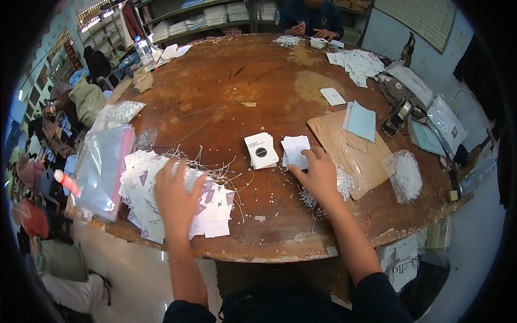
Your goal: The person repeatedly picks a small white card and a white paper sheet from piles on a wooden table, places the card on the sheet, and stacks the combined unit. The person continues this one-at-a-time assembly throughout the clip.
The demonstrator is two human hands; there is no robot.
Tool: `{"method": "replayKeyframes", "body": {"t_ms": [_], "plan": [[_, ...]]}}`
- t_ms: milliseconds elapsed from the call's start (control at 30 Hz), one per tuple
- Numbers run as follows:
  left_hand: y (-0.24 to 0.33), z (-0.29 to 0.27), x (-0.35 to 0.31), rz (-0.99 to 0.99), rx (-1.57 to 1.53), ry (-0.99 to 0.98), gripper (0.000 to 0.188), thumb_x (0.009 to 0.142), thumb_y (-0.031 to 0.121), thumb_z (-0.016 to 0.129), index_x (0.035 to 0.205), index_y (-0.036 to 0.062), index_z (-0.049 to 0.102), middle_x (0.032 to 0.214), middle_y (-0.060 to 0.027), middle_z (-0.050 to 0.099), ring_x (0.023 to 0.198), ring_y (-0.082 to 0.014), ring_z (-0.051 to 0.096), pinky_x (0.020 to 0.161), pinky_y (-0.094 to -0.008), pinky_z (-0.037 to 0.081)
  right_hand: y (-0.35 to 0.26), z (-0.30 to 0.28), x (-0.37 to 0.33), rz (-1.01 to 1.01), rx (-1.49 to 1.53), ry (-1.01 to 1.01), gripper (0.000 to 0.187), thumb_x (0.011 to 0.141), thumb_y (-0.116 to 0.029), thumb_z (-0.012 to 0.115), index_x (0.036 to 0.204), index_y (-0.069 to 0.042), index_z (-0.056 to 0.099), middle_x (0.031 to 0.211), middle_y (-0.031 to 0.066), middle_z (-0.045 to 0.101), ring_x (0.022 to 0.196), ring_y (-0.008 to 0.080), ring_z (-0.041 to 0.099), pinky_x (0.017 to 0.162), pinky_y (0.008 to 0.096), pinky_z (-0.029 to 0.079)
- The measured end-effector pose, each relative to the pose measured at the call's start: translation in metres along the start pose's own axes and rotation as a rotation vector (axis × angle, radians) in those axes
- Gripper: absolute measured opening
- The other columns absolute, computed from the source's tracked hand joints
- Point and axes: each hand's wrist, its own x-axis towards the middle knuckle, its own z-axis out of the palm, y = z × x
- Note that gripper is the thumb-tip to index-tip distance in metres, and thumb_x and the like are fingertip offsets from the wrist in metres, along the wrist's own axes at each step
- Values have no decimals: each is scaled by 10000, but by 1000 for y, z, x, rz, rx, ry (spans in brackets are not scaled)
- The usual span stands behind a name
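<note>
Head view, and both bare hands are out over the brown table (231, 102)! On the left, the left hand (176, 194) is over the big tag heap (145, 188), fingers spread wide, thumb well out from the rest; whether a tag sits under the palm, I can't tell. White strings (229, 169) spill off the heap's far and right sides.

Over to the right hand (319, 175): thumb and forefinger stand apart about the near right corner of the small white stack (294, 149), and I can't tell whether they pinch it. Just left of that stack sits the printed stack (260, 152), black disc face up, with small white beads (272, 201) scattered on the wood nearby.

Beside the right wrist, a string bundle (344, 183) lies partly on the wooden board (371, 172), which also carries a pale blue sheet (360, 121). Right of the board, a clear bag (406, 177) of white bits; far left, plastic sleeves (102, 172) lie beside the heap. Across the table, a co-worker (312, 21) has both hands near another string pile (288, 41).
</note>
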Motion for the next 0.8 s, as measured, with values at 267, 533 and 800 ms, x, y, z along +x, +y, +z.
{"method": "replayKeyframes", "body": {"t_ms": [267, 533, 800], "plan": [[73, 88, 57, 207, -242, -378, 647, 832, 460, 743, 1283, 13, 621, 1378, -156, 544, 1267, -346, 503, 1054, -441, 423, 0, 8, -10, 8, -68, 17, 437, 759, -333, 822, 1058, -37, 704, 1226, 221, 591, 1138, 400, 561, 924, 470, 474], [69, 115, 66, 231, -280, -466, 762, 758, 543, 774, 1294, 24, 619, 1324, -138, 572, 1233, -334, 535, 1044, -450, 431, 4, 7, -14, 27, -45, 1, 404, 806, -280, 782, 1119, -51, 669, 1271, 225, 550, 1185, 403, 520, 932, 500, 451], [78, 106, 68, 258, -202, -340, 737, 702, 506, 826, 1252, 51, 644, 1216, -116, 622, 1113, -330, 610, 958, -423, 473, 9, 12, -15, 4, -31, 39, 394, 796, -268, 773, 1095, -34, 669, 1263, 234, 527, 1134, 390, 508, 883, 500, 443]]}}
